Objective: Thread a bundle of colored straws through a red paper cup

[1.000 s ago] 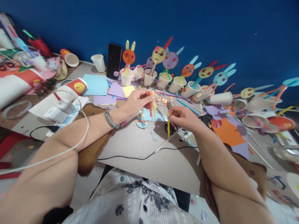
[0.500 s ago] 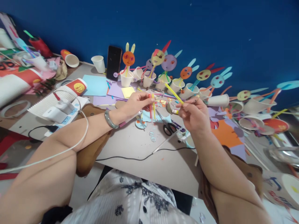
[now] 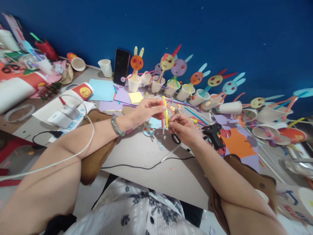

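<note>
Right hand point(image 3: 184, 132) has moved leftward with its yellow stick point(image 3: 167, 116), now close to left hand point(image 3: 144, 112). Along the back edge of the desk point(image 3: 186, 179) stand paper-rabbit cups point(image 3: 134, 84). Above the desk's middle, left fingers pinch red point(image 3: 161, 121) and yellow straw-like sticks, nearly upright; right fingertips grasp the yellow one's lower end.

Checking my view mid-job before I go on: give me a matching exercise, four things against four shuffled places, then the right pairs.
1. Slim straight red and yellow sticks
2. Black rectangular phone
3. Black plastic glue gun
4. Round light-blue paper face

A. Beside the flat orange paper sheet
B. Lying on the grey table
C. At the left hand and right hand
D. Upright beside a white paper cup, near the blue wall

Pairs: 1-C, 2-D, 3-A, 4-B
</note>
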### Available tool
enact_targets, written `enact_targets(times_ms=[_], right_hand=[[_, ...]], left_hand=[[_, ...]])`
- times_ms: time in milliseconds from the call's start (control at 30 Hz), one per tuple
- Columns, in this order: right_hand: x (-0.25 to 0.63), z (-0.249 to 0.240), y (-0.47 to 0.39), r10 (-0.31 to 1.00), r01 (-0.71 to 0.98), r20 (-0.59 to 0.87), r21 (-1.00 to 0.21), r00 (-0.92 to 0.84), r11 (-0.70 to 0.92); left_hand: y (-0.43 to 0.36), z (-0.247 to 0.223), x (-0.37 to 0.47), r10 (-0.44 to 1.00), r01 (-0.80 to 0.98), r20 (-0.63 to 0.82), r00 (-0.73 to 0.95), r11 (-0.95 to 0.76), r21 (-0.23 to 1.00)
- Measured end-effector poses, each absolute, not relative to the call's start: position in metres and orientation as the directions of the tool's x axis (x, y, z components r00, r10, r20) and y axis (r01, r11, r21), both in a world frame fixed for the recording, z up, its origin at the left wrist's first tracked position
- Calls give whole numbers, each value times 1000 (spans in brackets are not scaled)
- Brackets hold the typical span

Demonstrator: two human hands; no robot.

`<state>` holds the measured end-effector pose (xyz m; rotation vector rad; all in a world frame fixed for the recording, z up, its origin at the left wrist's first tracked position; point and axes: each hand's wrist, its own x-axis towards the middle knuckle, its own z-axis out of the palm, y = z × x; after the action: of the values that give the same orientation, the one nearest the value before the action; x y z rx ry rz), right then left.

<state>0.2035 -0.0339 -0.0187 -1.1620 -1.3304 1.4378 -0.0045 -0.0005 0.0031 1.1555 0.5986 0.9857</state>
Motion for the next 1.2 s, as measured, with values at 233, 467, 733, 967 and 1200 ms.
enact_targets(times_ms=[233, 467, 733, 967, 1200], right_hand=[[196, -16, -42, 944, 98, -96, -993, -316, -68], [193, -9, -47, 941, 238, -148, -968, -303, -75], [192, -17, -46, 947, 207, -148, -974, -285, -90], [186, -15, -53, 952, 237, -155, -967, -263, -92], [189, -13, -49, 965, 239, -151, -966, -214, -98]], left_hand=[[-1, 3, -3, 869, -259, 71, 489, 66, 964], [-3, 1, -3, 870, -197, 44, 491, 61, 978], [1, -6, -1, 890, -179, 68, 451, 16, 984], [-1, -3, -1, 881, -87, 112, 459, -81, 993], [1, -8, 0, 907, -118, 116, 406, -74, 990]])
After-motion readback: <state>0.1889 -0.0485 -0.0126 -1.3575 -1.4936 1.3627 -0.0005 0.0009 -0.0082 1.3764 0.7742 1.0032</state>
